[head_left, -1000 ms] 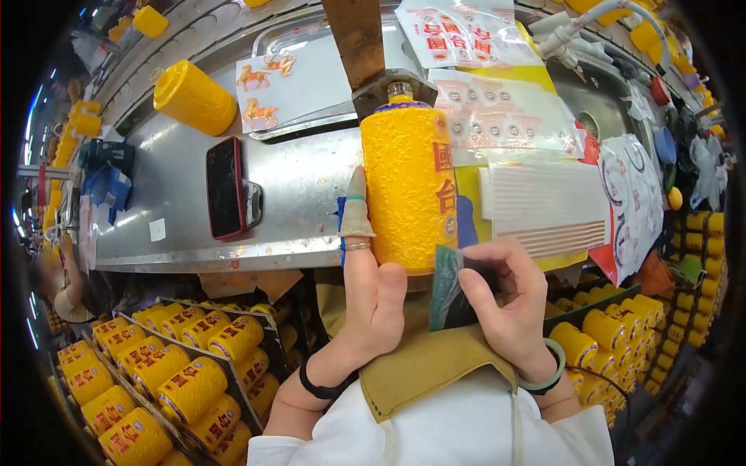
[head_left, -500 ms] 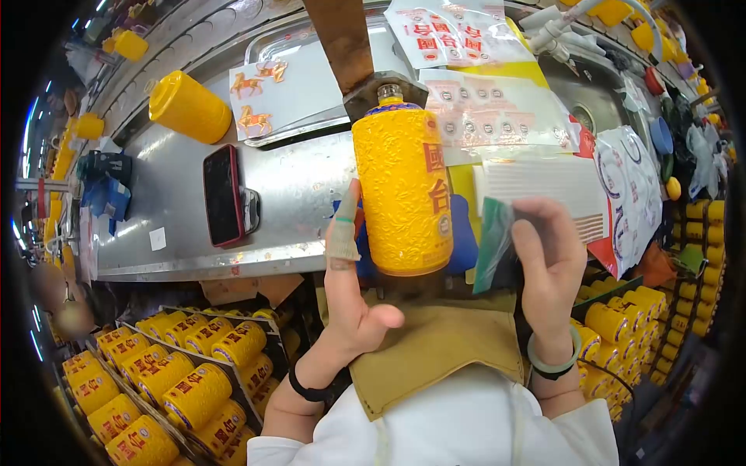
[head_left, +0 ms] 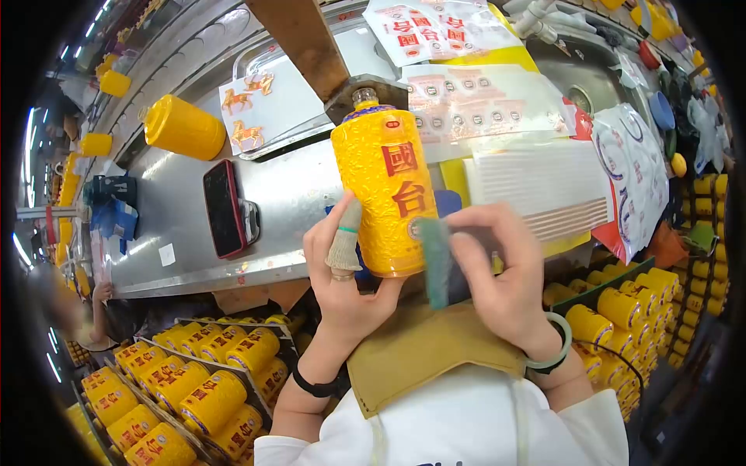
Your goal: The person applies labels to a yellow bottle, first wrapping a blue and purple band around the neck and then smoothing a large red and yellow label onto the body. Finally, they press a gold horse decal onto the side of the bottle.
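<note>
A yellow embossed bottle (head_left: 377, 179) with red characters lies with its neck in a metal-and-wood holder (head_left: 353, 87). My left hand (head_left: 350, 287) is at the bottle's lower left, with the index finger on its side and the thumb under its base. Cloth wraps that finger. My right hand (head_left: 501, 276) pinches a green, partly clear sheet (head_left: 437, 264) between thumb and fingers, its edge at the lower right of the bottle.
A phone (head_left: 223, 210), a yellow jar (head_left: 183, 127) and gold horse stickers (head_left: 247, 134) are on the left. Sticker sheets (head_left: 489, 101) and a white striped stack (head_left: 544, 182) lie right. Crated bottles (head_left: 206, 400) stand below. A person's hand (head_left: 102, 292) shows far left.
The bottle has turned so its red characters face up more. My left hand has closed in on its base, and my right hand has brought the green sheet left to the bottle.
</note>
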A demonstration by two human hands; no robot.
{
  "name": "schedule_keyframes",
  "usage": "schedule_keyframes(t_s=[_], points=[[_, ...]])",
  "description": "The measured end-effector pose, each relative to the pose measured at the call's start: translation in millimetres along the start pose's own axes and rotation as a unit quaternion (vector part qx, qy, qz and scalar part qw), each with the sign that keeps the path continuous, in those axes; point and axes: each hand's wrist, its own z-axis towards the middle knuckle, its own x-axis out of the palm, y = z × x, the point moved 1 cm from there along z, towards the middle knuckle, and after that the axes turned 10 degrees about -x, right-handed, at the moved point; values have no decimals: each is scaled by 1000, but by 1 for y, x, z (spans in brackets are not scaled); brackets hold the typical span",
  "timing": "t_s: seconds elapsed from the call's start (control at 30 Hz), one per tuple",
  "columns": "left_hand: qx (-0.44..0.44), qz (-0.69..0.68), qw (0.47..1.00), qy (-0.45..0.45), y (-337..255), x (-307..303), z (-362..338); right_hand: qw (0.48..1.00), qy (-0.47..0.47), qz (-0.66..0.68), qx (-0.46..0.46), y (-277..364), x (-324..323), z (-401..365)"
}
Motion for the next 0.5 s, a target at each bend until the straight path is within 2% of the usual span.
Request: schedule_keyframes(t_s=[0.03, 0.17, 0.23, 0.3, 0.37, 0.43, 0.47, 0.5], points=[[-3, -3, 1000, 0, 0, 0, 0, 1000, 13, -9, -27, 2, 5, 1], [-12, -42, 999, 12, 6, 0, -3, 996, -27, -83, 33, -19, -6, -7], [-23, -65, 997, 23, 10, 0, -5, 995, -37, -84, 28, -20, -7, -8], [-35, -88, 995, 36, 12, 2, -8, 996, -48, 55, 45, -5, 1, -12], [-79, -179, 979, 54, 16, 3, -11, 996, -29, 71, 37, -7, 4, -16], [-91, -194, 974, 69, 20, 3, -13, 997, -21, -68, 3, -29, -1, -19], [-106, -209, 969, 80, 21, 3, -14, 992, -23, -109, 57, -26, -9, -18], [-107, -210, 969, 80, 19, 3, -12, 993, -38, -71, 89, -34, -13, -21]])
